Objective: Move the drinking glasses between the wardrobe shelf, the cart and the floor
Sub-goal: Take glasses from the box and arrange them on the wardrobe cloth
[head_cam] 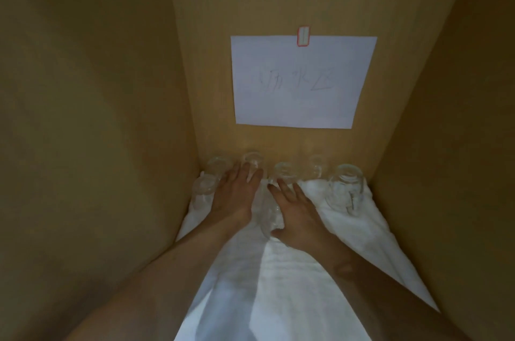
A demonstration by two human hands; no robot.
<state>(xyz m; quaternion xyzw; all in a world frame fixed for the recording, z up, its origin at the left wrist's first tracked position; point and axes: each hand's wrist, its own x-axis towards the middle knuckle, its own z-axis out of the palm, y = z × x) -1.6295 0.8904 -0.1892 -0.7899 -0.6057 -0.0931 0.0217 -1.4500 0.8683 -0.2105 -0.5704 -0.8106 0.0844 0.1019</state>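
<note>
Wooden wardrobe walls [97, 117] close in on three sides of a narrow shelf compartment, and a white towel [267, 285] covers the shelf floor from the front edge to the back panel. On that back panel hangs a white sheet of paper [303, 81] with faint handwritten characters, fixed at its top edge by a small red-bordered tape label [303, 36]. Clear drinking glasses stand on the towel along the back, and they look upside down: one in the far left corner [218, 166], one in front of it against the left wall [204, 187], one just right of centre [284, 172], a faint one behind it [316, 165], and a handled glass mug [345, 184] at the right end, apart from the others. Both bare forearms reach in from the bottom of the view. The left hand [237, 193] lies with fingers spread and loose over the top of another glass [253, 162] in the back row, touching it but not closed round it. The right hand [295, 212] wraps a further glass [270, 218] that sits between the two hands, thumb on its near side and fingers [284, 187] stretched forward, though blur hides how firmly it grips
</note>
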